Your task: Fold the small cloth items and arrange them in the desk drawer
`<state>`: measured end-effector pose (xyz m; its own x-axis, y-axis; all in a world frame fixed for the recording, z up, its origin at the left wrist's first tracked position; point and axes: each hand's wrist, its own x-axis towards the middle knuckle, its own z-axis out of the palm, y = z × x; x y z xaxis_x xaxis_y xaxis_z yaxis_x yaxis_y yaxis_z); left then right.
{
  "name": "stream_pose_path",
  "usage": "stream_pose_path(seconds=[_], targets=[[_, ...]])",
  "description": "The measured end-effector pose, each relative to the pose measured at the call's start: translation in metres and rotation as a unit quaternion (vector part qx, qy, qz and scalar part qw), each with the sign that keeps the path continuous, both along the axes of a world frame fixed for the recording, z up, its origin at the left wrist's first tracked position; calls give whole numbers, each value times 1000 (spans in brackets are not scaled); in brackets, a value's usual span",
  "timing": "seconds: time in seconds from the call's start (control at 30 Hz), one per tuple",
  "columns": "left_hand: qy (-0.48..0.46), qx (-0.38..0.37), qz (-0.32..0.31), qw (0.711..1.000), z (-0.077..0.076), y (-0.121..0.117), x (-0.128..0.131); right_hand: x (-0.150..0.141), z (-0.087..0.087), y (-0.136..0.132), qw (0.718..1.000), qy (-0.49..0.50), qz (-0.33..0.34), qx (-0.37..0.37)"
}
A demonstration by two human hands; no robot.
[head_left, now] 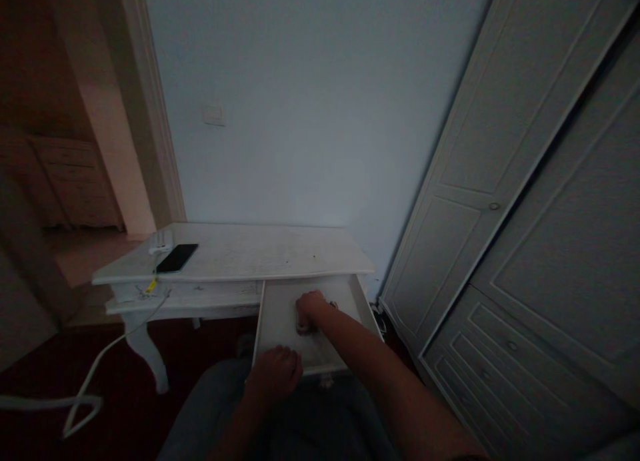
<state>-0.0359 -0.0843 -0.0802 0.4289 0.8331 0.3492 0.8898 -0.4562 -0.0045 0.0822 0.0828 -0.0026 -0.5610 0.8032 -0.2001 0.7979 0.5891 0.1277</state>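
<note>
A white drawer (280,321) is pulled out from the right side of a white table (260,248). Reaching down inside it, my right hand (310,304) is closed round a small brownish object (303,328), mostly covered by my fingers; its kind cannot be made out. A bit of something dark and light (333,304) shows just right of that hand. My left hand (277,371) rests at the drawer's front left corner, its fingers curled over the front edge.
On the tabletop's left end lie a black phone (177,258) and a white power strip (161,241). A white cable (95,364) hangs down to the dark red floor. Right of the table stands a grey-white wardrobe (450,228). A doorway opens at the left.
</note>
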Motion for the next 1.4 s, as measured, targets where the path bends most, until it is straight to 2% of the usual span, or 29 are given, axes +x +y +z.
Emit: stream_pose_path(seconds=[0.2,0.33,0.6,0.8,0.93,1.17,1.3,1.4], targets=[[-3,20,6,1000,0,0,1,-2,-4,-15,994,47,77,65],[-11,43,-8,999,-2,1,1,1,-10,-16,992,60,85,74],[-8,7,6,1000,0,1,2,-5,-21,-20,988,127,40,71],[-3,25,1,1000,-8,3,0,-36,-32,-23,976,212,4,56],[-15,33,-10,999,-11,4,-1,-35,-37,-15,969,243,6,31],[-15,9,9,1000,-8,3,1,-24,-41,-8,968,235,79,-34],[-10,5,15,1000,-9,2,1,-32,-44,-13,977,207,60,-3],[-11,7,19,1000,-11,3,0,-34,-42,-13,979,192,69,-23]])
